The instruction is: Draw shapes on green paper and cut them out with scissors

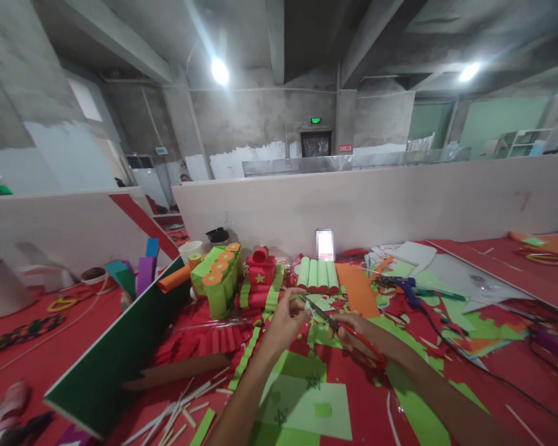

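Red-handled scissors are in my right hand, the fingers wrapped round the handles and the blades pointing up and left. The blade tips reach my left hand, whose thumb and fingers are pinched together; what they hold, if anything, is too small to make out. Below the hands lie pale green sheets with star outlines drawn on them. Just beyond stand rolled green tubes with red ends and a red paper model bearing a star.
A blue glue gun with a cord lies at the right among paper scraps. An orange sheet is behind my right hand. Yellow-green rolls, a dark green board and thin sticks are at the left. A lit phone leans at the back.
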Available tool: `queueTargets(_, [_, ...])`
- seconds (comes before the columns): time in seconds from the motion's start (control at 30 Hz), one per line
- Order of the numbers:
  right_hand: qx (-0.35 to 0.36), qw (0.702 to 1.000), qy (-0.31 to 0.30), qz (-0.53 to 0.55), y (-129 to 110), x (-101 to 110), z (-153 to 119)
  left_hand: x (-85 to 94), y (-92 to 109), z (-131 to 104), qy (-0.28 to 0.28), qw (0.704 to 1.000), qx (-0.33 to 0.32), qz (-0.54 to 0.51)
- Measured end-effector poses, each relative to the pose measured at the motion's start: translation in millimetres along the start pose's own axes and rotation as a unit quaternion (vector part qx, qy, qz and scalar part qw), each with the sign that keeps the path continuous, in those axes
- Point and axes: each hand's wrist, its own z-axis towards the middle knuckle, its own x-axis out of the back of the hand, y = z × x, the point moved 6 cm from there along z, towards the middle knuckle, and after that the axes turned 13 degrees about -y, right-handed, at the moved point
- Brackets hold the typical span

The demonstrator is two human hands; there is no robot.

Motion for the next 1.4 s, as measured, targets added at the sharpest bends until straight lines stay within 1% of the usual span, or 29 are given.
queueTargets(0.17, [0.004,0.997,-0.023,-0.075,-6,7,-8,-1.9,-5,-1,-0.021,1.000,0.020,-0.003])
queueTargets(0.3, [0.029,0.989,-0.019,-0.141,-10,14,-9,-5.7,-9,-1,-0.049,0.998,0.026,-0.016])
queueTargets(0.53, [0.031,0.982,-0.004,-0.188,-7,17,-6,-6.9,-8,-2,-0.046,0.998,0.039,-0.017])
queueTargets(0.67, [0.027,0.983,0.003,-0.179,-11,20,-7,-5.8,-7,-2,-0.045,0.998,0.038,-0.013])
queueTargets(0.83, [0.033,0.985,-0.008,-0.171,-16,20,-13,-4.8,-6,-1,-0.041,0.998,0.040,-0.040])
queueTargets(0.93, [0.032,0.983,-0.014,-0.178,-18,20,-16,-5.4,-6,-1,-0.043,0.998,0.031,-0.032])
queueTargets(1.0, [0.029,0.985,-0.012,-0.168,-17,21,-16,-4.5,-5,0,-0.034,0.999,0.019,-0.021])
queueTargets(1.07, [0.016,0.991,-0.009,-0.131,-11,23,-16,-2.8,-4,1,-0.018,1.000,0.005,-0.021])
queueTargets(1.13, [-0.009,0.997,-0.017,-0.070,1,24,-13,-0.9,-2,1,-0.004,1.000,-0.007,-0.023])
queueTargets(1.17, [-0.021,0.999,-0.035,-0.035,8,22,-11,-0.3,-2,2,0.000,1.000,-0.011,-0.022])
queueTargets(1.23, [-0.016,0.999,-0.036,0.032,17,22,-7,0.0,-1,1,0.002,1.000,-0.018,-0.015])
queueTargets(1.3, [0.013,0.997,-0.005,0.071,18,23,-3,-2.9,0,1,-0.013,1.000,-0.023,-0.003])
queueTargets(1.4, [0.059,0.993,0.049,0.093,14,24,1,-14.1,2,-1,-0.064,0.997,-0.022,0.026])
